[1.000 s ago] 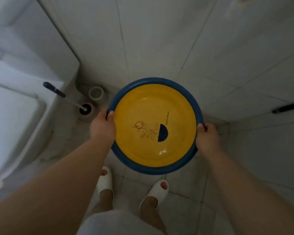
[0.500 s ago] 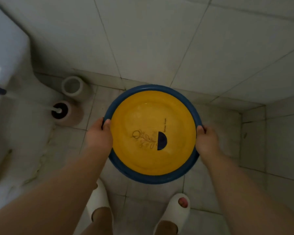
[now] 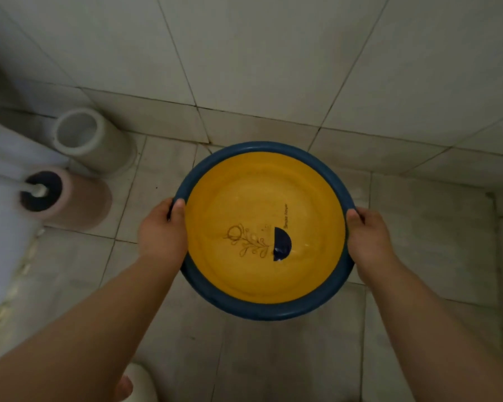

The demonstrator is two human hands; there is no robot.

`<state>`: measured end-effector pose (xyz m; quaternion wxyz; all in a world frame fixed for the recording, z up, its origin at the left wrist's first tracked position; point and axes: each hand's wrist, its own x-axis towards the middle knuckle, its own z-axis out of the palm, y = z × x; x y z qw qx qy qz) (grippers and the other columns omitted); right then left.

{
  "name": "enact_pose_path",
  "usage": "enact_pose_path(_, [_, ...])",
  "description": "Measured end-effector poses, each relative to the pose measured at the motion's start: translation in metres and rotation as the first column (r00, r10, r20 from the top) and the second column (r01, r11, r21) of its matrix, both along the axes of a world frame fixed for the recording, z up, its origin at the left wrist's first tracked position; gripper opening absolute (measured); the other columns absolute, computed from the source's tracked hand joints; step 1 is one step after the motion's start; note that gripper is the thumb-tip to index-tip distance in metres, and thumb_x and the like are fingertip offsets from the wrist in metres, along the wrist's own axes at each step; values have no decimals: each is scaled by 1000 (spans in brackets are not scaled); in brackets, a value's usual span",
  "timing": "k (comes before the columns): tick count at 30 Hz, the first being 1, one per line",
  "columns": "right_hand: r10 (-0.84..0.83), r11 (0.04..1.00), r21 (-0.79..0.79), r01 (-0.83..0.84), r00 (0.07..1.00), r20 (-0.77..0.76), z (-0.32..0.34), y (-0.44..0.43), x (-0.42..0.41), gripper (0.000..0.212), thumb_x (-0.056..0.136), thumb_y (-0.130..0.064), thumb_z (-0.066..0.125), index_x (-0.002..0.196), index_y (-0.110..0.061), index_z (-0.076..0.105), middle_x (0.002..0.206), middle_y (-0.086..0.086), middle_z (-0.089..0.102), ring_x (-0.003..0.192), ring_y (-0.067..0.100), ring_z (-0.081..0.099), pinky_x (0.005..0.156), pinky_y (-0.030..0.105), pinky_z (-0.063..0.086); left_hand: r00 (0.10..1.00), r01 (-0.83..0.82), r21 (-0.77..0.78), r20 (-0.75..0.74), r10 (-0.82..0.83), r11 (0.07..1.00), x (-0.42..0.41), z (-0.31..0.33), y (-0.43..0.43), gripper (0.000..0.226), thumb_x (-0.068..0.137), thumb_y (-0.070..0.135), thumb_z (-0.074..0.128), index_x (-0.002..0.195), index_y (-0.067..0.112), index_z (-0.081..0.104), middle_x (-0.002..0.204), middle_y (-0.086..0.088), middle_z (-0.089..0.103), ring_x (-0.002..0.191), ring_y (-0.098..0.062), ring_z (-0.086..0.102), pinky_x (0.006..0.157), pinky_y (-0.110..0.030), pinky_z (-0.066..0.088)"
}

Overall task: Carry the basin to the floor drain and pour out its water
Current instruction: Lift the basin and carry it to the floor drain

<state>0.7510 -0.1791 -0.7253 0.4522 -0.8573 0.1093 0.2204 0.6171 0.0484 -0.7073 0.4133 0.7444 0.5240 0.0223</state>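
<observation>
Both hands on the basin here, left hand at one side of the blue rim, right hand at the other. Each thumb is hooked over the rim; the other fingers curl underneath out of sight, so it reads as a firm clamp on each side. The basin hangs level above the floor, close to the corner where floor meets wall, and a shallow sheet of water glints over the yellow bottom.

No drain is showing anywhere in view, so it looks like carrying, not pouring. The smart play: keep the rim flat, move slowly so the water doesn't slosh over, and only tip the far edge down once the drain is right below.

Pale tiles all round, grout dark and stained. Off to the left stand a white cylinder and a pinkish brush holder with a brush in it, beside the toilet. A white slipper peeks in at the bottom.
</observation>
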Motion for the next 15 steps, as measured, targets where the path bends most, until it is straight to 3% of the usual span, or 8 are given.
enact_pose_path(2, [-7,1000,21,7,1000,-5,-12,-1,0,19,99,-18,36,91,-11,52,74,-2,53,70,15,51,77,32,41,1000,1,-3,13,-1,1000,5,-14,3,37,98,32,37,112,11,64,93,-3,61,89,-21,57,77,-29,38])
enact_pose_path(5, [-9,1000,20,10,999,-50,-25,-8,0,26,99,-21,36,92,-7,57,91,9,60,85,22,56,78,31,43,1000,10,-27,13,-10,1000,14,-27,3,37,98,34,39,113,12,65,96,-4,64,89,-19,56,78,-29,40])
enact_pose_path(7, [1,1000,19,0,998,-63,-27,-11,2,27,99,-22,36,91,-8,58,98,12,61,84,22,56,73,30,44,1000,-5,-57,29,7,998,20,-29,3,39,97,35,41,118,12,64,108,-9,68,97,-23,60,82,-29,44])
enact_pose_path(11, [-41,999,22,42,996,-81,-28,-25,7,36,98,-25,38,118,-1,56,107,14,62,92,24,57,73,29,44,999,-27,-83,43,31,996,25,-33,-8,40,97,34,43,124,12,61,119,-12,67,101,-20,58,84,-28,43])
enact_pose_path(15, [-76,996,40,80,993,-95,-32,-34,6,37,97,-25,40,122,-1,54,107,12,61,95,24,57,74,30,43,998,-30,-107,53,36,994,28,-39,-12,38,96,34,44,122,13,62,117,-10,67,96,-16,56,84,-29,44])
